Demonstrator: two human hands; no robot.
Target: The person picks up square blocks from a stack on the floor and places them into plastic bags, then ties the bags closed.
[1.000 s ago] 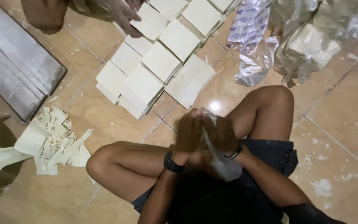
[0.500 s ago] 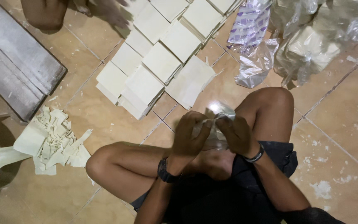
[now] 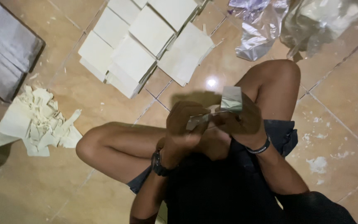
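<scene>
— Several stacks of pale square sheets (image 3: 146,45) lie fanned on the tiled floor (image 3: 344,124) at the far side; likely kept within reach of the seated person; crumpled clear plastic bags (image 3: 303,25) sit far right.

— And near left?

— Offcut scraps (image 3: 38,122) heaped beside a grey board (image 3: 5,45); both hands meet above the lap; left hand (image 3: 185,132) and right hand (image 3: 243,124) are each closed around a small silvery wrapper (image 3: 231,99), pinching it between them.

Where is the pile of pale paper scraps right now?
In the head view, the pile of pale paper scraps lies on the tiled floor at the left, beside the person's bent knee, below the grey board.
</scene>
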